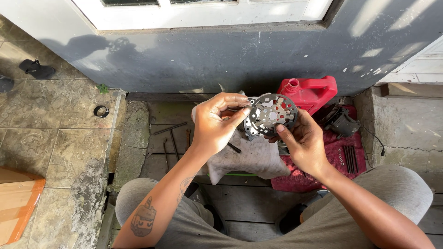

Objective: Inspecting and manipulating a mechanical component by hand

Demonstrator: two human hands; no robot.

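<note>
A round grey metal plate [271, 114] with several holes and cut-outs is held up between both hands, tilted toward me. My left hand [217, 123] pinches its left edge with thumb and fingertips. My right hand [302, 143] supports it from below and behind, thumb on the lower rim. Under the hands lies a dirty grey cloth [249, 157] on the boards.
A red plastic jug [310, 92] stands by the dark wall. A dark metal part [342, 121] and several long bolts [350, 159] rest on a red cloth [337, 152]. Rods and a wrench [173, 136] lie left. A black ring [101, 111] sits on the tiles.
</note>
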